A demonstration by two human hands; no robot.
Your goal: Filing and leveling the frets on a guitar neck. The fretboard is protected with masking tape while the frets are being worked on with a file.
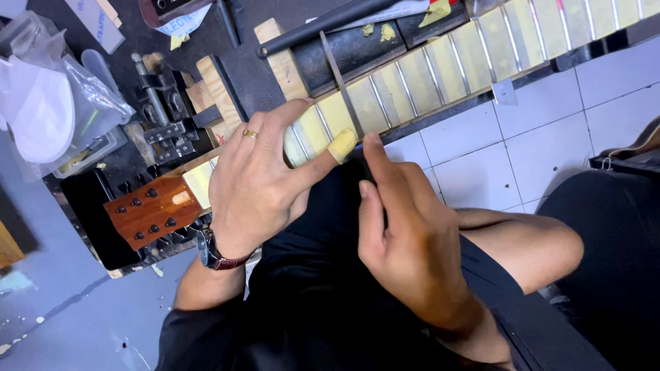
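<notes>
A guitar neck [412,75] runs from lower left to upper right, its fretboard covered in yellow masking tape between metal frets. The reddish-brown headstock [152,209] with tuner posts sits at the left. My left hand [258,182], with a ring and a wristwatch, wraps over the neck near the headstock; its thumb tip is taped yellow. My right hand [405,240] touches the neck's edge with its forefinger, next to a thin metal strip [340,79] lying across the fretboard.
A dark workbench [240,75] holds wood blocks [216,93], a metal clamp fixture [165,113] and a black rod [323,24]. Clear plastic bags [48,103] lie at the left. White floor tiles [543,130] show at the right, above my bare knee [529,240].
</notes>
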